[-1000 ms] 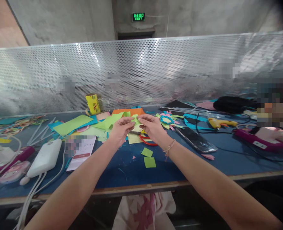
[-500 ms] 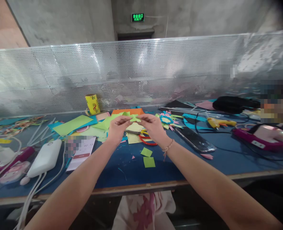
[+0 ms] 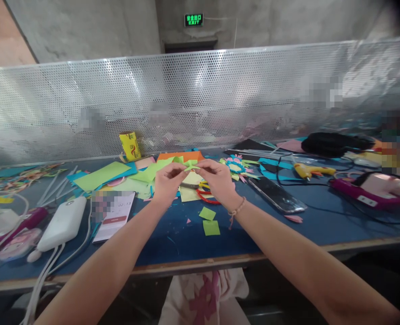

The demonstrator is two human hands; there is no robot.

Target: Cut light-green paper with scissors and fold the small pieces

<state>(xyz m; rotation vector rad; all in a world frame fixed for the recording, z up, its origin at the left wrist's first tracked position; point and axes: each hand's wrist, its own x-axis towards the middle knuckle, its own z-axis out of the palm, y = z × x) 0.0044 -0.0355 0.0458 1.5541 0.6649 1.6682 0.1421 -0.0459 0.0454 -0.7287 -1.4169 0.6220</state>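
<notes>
Through the head camera I have a small, light-green strip of folded paper [image 3: 192,165] held up above the middle of the blue table [image 3: 159,259], between both hands. It looks narrow and creased, peaked near the middle with its ends spreading sideways; the finer folds are too small for me to make out. My left hand [image 3: 167,181] has thumb and fingertips pinched together on one end, and my right hand [image 3: 219,180], with a braided cord bracelet [image 3: 237,207] at the wrist, pinches the other, so only a narrow gap lies between the two sets of fingers.

Just below and partly hidden by my right hand, I see a red loop-shaped handle with a yellow part [image 3: 207,198], lying by a pale-yellow paper sheet [image 3: 188,195]. Nearer me lie two bright-green paper squares, one tilted [image 3: 207,213] and one nearly straight [image 3: 211,228]. Behind my hands, an orange paper sheet [image 3: 167,156] and overlapping green sheets crowd the tabletop. To the right sit a blue-fringed paper flower [image 3: 236,167], a black glossy phone [image 3: 277,195] and a yellow glue gun [image 3: 313,172]; to the left, a phone with a lit screen [image 3: 117,227] and a white rounded power bank [image 3: 62,224]. A perforated metal screen [image 3: 186,104] closes off the far edge.
</notes>
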